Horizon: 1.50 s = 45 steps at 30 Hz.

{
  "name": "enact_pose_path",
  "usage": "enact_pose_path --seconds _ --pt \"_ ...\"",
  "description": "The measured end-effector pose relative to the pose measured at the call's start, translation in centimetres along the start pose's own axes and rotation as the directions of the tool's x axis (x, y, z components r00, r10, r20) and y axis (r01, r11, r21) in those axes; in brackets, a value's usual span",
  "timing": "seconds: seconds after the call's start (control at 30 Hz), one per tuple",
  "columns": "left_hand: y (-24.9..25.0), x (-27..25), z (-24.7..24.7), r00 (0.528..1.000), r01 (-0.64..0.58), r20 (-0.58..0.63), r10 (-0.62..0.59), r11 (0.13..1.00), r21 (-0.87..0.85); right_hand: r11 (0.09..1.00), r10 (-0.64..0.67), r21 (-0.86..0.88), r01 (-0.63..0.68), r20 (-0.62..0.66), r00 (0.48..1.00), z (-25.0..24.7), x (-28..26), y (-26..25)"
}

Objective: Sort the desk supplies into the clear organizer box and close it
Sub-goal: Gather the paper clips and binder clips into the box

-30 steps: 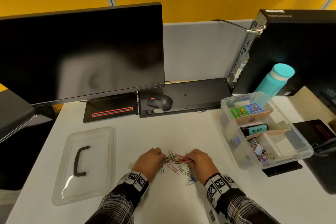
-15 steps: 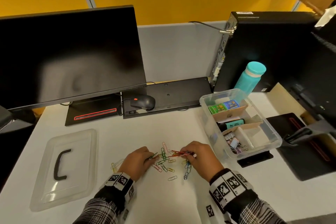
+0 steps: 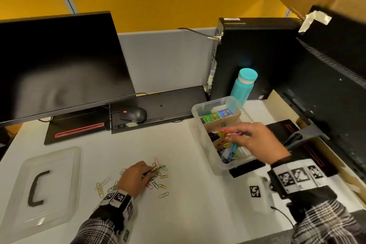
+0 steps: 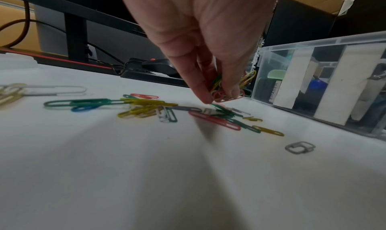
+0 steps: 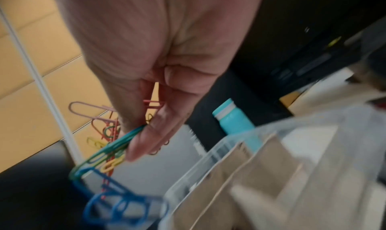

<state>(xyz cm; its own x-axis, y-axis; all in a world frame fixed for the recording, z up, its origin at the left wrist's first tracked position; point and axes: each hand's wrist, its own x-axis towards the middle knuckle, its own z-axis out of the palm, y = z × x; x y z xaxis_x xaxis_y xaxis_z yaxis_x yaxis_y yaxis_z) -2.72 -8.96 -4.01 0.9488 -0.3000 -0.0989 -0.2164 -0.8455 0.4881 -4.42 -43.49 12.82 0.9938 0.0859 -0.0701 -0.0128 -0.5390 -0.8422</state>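
Coloured paper clips (image 3: 158, 176) (image 4: 146, 106) lie scattered on the white desk. My left hand (image 3: 136, 176) (image 4: 217, 91) sits among them and pinches a small bunch of clips. My right hand (image 3: 255, 140) (image 5: 135, 137) hovers over the clear organizer box (image 3: 202, 140) (image 5: 200, 164), pinching a dangling bunch of paper clips (image 5: 104, 161) above it. The box holds cardboard dividers, coloured packets (image 3: 217, 115) and clips in its near compartment. Its clear lid (image 3: 41, 188) with a black handle lies flat at the left of the desk.
A monitor (image 3: 59, 65) stands at the back left, with a mouse (image 3: 134, 115) and a black keyboard (image 3: 164, 105) behind the clips. A teal bottle (image 3: 243, 85) and a black computer tower (image 3: 257, 55) stand behind the box. A black stand foot (image 3: 305, 134) lies to the right.
My right hand lifted off the desk with a bunch of clips and moved right, over the box. My left hand stayed in the clip pile.
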Motion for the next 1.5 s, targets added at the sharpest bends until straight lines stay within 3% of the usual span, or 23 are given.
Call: enact_pose_path --seconds 0.13,0.27,0.43,0.57,0.7,0.8,0.87,0.93,1.0,1.07,1.13,1.5 --pt "0.3 -0.1 0.3 1.000 0.005 0.021 -0.005 1.000 0.003 0.997 0.040 -0.067 -0.048 -0.114 0.993 -4.2 1.0 2.7" --pt "0.6 0.0 0.7 1.000 0.009 0.017 -0.009 1.000 0.014 0.963 0.057 -0.256 -0.085 -0.114 0.992 -5.4 1.7 5.5" --pt "1.1 -0.1 0.6 1.000 0.014 0.011 -0.014 1.000 0.009 0.774 0.088 -0.632 -0.047 0.033 0.996 -4.4 2.9 7.9" --pt "1.1 0.0 0.5 1.000 0.024 0.013 -0.024 1.000 0.005 0.593 0.283 -0.796 -0.118 0.069 0.957 -2.2 4.3 8.0" --pt "1.2 0.0 0.5 1.000 0.022 0.000 -0.022 1.000 -0.002 0.643 0.332 -0.755 -0.127 0.125 0.935 -1.1 4.8 7.9" --pt "0.8 -0.2 0.4 1.000 0.024 -0.008 -0.024 1.000 -0.007 0.767 0.285 -0.614 -0.185 0.067 0.956 -1.6 3.8 7.9" --pt "0.4 -0.4 0.3 0.999 0.042 -0.005 -0.042 0.999 -0.006 0.856 0.126 -0.491 -0.163 -0.108 0.986 -2.3 2.8 7.9" --pt "0.0 -0.6 0.2 0.998 0.056 -0.007 -0.056 0.998 -0.008 0.876 -0.020 -0.456 -0.155 -0.356 0.934 -2.8 2.1 8.5" --pt "-0.3 -0.8 0.0 0.998 0.063 -0.009 -0.063 0.998 -0.017 0.880 0.065 -0.394 -0.264 -0.452 0.890 -2.2 1.7 9.7" --pt "-0.5 -0.8 -0.2 0.997 0.077 -0.012 -0.078 0.996 -0.038 0.903 0.245 -0.249 -0.350 -0.373 0.895 -0.9 1.5 10.7" --pt "-0.6 -0.7 -0.4 0.997 0.081 -0.016 -0.081 0.996 -0.049 0.926 0.301 -0.127 -0.356 -0.323 0.897 0.1 1.6 10.9" --pt "-1.6 -1.7 -1.3 0.997 0.070 -0.034 -0.072 0.996 -0.049 0.981 0.169 -0.059 -0.187 -0.234 0.958 5.6 4.1 8.9"
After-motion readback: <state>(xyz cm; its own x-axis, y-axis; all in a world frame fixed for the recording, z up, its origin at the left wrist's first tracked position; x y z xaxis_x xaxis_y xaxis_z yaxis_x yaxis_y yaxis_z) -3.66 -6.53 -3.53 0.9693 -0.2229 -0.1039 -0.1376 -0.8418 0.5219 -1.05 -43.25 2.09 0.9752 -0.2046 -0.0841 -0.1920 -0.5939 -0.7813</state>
